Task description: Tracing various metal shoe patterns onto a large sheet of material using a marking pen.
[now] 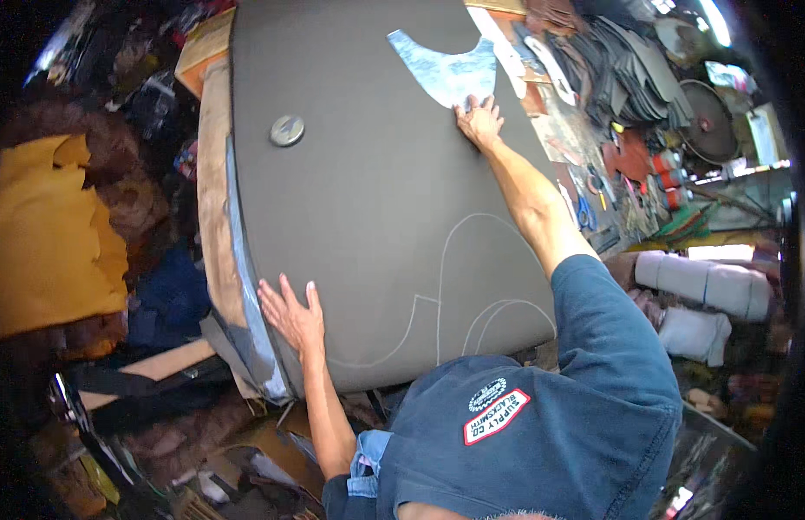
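Note:
A broad dark grey-brown sheet point(359, 199) covers the worktable, with pale curved lines drawn on its near part. My right hand point(480, 123) reaches far forward, palm down, with its fingers spread at the near edge of a shiny silver-blue pattern piece point(459, 76). That piece has a scooped-out far edge and lies flat on the sheet. Flat near the sheet's left edge rests my left hand point(294, 319), fingers apart and holding nothing. A round metal tin or weight point(287, 131) sits on the sheet toward the far left.
Along the right are blue-handled scissors point(584, 212), red-and-white spools point(671, 178) and a stack of dark leather pieces point(641, 74). White rolls point(701, 284) lie beyond my right elbow. A yellow hide point(51, 234) hangs at the left, past the table's wooden edge point(216, 191).

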A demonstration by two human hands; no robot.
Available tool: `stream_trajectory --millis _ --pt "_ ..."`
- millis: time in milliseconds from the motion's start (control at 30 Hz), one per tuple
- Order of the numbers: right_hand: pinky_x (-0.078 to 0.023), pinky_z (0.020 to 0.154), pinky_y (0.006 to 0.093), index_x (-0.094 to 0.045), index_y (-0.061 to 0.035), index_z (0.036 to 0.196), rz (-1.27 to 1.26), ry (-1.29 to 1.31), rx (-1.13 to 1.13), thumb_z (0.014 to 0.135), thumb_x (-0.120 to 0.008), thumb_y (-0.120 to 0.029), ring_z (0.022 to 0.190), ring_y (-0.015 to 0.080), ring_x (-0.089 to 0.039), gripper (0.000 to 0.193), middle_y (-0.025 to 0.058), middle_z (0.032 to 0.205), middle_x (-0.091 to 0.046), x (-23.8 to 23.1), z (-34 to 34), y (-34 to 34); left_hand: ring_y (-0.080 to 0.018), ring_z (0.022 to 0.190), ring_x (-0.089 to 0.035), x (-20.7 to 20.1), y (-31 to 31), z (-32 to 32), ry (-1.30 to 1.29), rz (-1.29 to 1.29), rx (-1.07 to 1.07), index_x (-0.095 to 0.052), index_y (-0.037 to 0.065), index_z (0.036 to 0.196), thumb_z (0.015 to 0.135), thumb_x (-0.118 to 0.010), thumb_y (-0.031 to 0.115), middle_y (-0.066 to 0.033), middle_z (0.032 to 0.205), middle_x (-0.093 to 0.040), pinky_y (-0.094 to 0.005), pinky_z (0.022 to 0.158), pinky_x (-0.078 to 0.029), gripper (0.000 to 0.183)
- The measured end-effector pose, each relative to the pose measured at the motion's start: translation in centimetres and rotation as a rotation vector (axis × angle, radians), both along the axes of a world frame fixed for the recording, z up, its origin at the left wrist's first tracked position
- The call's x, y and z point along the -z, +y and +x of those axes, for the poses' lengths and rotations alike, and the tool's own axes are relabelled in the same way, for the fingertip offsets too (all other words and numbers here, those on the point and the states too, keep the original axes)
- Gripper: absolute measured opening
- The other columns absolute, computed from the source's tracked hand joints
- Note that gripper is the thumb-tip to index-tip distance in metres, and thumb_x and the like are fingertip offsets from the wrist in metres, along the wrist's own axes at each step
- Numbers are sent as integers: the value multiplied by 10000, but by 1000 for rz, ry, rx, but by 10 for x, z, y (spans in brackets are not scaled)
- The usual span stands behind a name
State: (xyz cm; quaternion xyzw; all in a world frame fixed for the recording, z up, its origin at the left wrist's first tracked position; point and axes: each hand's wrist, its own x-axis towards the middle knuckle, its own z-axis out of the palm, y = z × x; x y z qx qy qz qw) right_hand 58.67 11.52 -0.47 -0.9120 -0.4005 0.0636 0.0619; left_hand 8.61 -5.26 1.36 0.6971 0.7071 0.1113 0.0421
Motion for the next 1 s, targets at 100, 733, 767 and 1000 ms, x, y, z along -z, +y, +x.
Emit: stream_trajectory --millis 100,733,767,1000 --pt "-249 1063 563 -343 -104 1432 108 92 190 805 -594 -604 1345 419 -305 841 258 1469 -309 -10 13 5 -407 1397 -233 -1 -1 1 8 10 14 -441 71 1391 920 -557 413 -237 1512 -251 -515 1120 -218 594" --pt "-490 527 333 -610 -49 941 1165 1298 621 870 -497 -66 633 205 -590 134 69 762 -621 9 233 -109 -388 1397 -245 5 1 7 64 -13 60 -425 29 1391 954 -494 392 -212 1518 -266 -501 1126 -211 572" --pt "-489 516 322 -608 -57 941 1103 1189 641 886 -478 -68 613 191 -586 141 64 752 -618 15 251 -134 -373 1406 -232 4 1 7 73 -14 59 -417 36 1399 961 -478 400 -200 1527 -253 -495 1131 -204 573" --pt "-495 491 328 -606 -64 881 906 1184 772 865 -493 -64 558 172 -556 114 51 696 -590 64 296 -192 -398 1387 -255 -2 0 13 67 -7 79 -421 2 1385 976 -447 399 -238 1498 -290 -500 1123 -214 570"
